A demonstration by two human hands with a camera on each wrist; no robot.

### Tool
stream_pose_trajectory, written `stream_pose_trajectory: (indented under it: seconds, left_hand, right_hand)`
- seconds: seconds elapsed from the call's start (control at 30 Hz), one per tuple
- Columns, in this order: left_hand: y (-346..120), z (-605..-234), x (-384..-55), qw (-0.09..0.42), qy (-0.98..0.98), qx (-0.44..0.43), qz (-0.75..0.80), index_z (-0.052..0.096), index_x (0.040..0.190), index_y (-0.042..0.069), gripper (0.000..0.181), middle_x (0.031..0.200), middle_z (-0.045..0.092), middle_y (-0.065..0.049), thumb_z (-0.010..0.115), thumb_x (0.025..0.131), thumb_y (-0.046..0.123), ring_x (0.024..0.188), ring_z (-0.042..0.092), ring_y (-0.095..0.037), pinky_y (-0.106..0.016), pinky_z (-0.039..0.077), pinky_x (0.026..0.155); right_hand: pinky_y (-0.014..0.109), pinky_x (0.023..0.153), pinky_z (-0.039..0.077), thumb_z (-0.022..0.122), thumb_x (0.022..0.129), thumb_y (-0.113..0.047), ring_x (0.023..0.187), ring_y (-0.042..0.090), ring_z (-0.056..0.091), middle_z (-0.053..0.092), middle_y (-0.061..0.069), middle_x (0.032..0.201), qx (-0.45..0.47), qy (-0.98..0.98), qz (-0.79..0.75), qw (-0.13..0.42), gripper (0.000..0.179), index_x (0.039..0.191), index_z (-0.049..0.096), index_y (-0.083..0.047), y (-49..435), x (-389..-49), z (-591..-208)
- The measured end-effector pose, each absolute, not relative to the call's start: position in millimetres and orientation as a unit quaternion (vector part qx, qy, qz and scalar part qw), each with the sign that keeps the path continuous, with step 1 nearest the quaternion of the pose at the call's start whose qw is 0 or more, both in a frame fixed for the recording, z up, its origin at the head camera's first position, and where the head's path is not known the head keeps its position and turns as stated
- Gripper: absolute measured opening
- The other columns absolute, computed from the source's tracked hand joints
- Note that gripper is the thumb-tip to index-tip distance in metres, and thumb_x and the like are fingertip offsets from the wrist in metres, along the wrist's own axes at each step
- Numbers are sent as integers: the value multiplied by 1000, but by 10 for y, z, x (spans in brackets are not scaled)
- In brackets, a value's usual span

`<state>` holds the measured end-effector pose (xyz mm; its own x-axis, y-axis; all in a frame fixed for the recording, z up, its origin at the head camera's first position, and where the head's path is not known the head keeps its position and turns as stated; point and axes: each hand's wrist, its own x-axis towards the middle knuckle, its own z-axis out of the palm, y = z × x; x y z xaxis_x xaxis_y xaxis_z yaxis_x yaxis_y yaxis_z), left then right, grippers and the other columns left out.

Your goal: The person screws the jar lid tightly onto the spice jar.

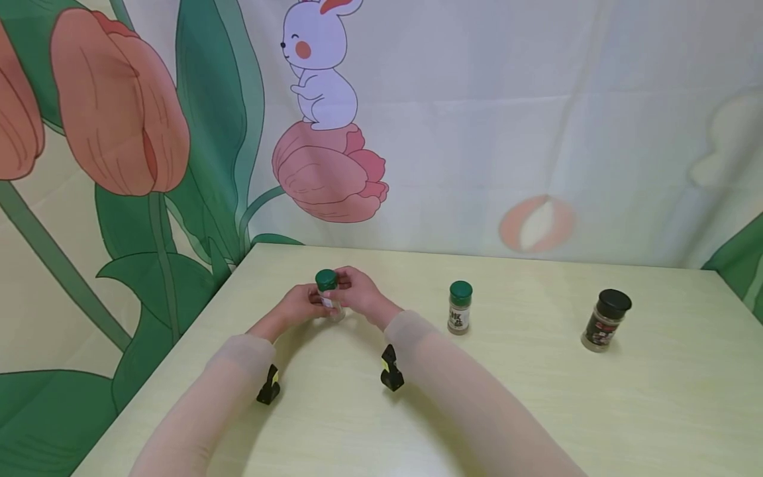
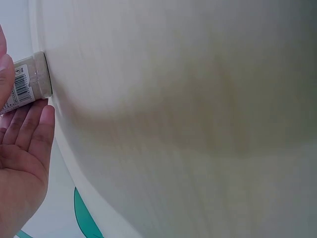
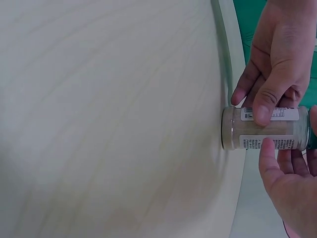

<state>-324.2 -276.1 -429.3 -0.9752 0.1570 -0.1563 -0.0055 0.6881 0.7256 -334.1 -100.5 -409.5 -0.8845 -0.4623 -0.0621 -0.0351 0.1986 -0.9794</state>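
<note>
A small clear spice jar [image 3: 237,130] with a green lid [image 1: 326,279] stands slightly tilted at the left of the table, between both hands. My left hand [image 1: 296,306] holds its body, the thumb lying across the printed label in the right wrist view. From the other side, my right hand [image 1: 360,291] grips it higher up, close under the lid, one fingertip on the label. Pale powder fills the jar, and a barcode label [image 2: 22,87] shows in the left wrist view. Its base is right at the tabletop.
A second green-lidded spice jar [image 1: 459,308] stands right of the hands. Farther right is a black-lidded jar [image 1: 605,321] with a dark label. The pale wooden table [image 1: 536,397] ends at the back against a printed curtain [image 1: 447,132]. Black wrist-worn devices [image 1: 391,368] hang below the sleeves.
</note>
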Motion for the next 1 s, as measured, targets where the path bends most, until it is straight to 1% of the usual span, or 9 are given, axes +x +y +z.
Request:
stream_pose_trajectory:
  seconds: [0.2, 0.37, 0.47, 0.53, 0.7, 0.87, 1.0]
  left_hand:
    - [-2759, -4254, -3217, 114, 906, 38, 405, 60, 134, -2, 44, 136, 67, -23, 72, 97, 18, 130, 60, -37, -56, 40, 119]
    - [-2767, -4219, -3188, 114, 910, 44, 397, 62, 132, -2, 48, 132, 68, -22, 76, 94, 24, 124, 63, -35, -55, 44, 114]
    - [-2761, -4232, -3194, 117, 907, 33, 404, 62, 131, -1, 45, 132, 69, -22, 76, 94, 22, 121, 62, -33, -54, 44, 114]
    - [-2755, -4248, -3201, 119, 905, 27, 408, 61, 132, -1, 43, 132, 68, -22, 74, 95, 18, 120, 62, -34, -54, 42, 115]
    - [-2752, -4272, -3215, 107, 911, 35, 396, 61, 131, -4, 43, 130, 69, -23, 74, 95, 17, 117, 63, -32, -52, 45, 112]
    - [-2748, -4260, -3211, 103, 913, 37, 394, 62, 130, -3, 43, 129, 70, -23, 74, 96, 19, 116, 64, -31, -48, 47, 109]
    - [-2753, -4269, -3207, 100, 914, 40, 391, 62, 130, -4, 43, 128, 70, -24, 74, 96, 18, 116, 64, -31, -48, 48, 108]
  right_hand:
    - [41, 104, 55, 69, 98, -12, 129, 32, 59, 59, 20, 140, -161, 760, -604, 180, 49, 142, 50, -1, -999, -3362, -4089]
    - [44, 109, 52, 69, 98, -12, 136, 33, 55, 54, 21, 148, -168, 752, -602, 207, 57, 148, 43, -2, -981, -3383, -4064]
    - [45, 111, 51, 67, 99, -11, 140, 33, 53, 52, 21, 151, -176, 750, -597, 224, 60, 152, 41, -3, -966, -3389, -4031]
    - [46, 112, 50, 65, 100, -10, 140, 34, 53, 53, 21, 150, -183, 752, -590, 230, 57, 152, 42, -4, -955, -3389, -4005]
    - [45, 110, 51, 62, 101, -7, 136, 33, 55, 57, 20, 146, -191, 762, -577, 222, 49, 148, 48, -4, -951, -3374, -3971]
    - [45, 109, 52, 65, 100, -10, 135, 33, 56, 58, 20, 145, -178, 762, -586, 208, 49, 146, 50, -3, -969, -3364, -4003]
    - [44, 108, 53, 66, 100, -12, 134, 33, 56, 58, 19, 145, -172, 766, -587, 199, 49, 145, 50, -4, -990, -3368, -4040]
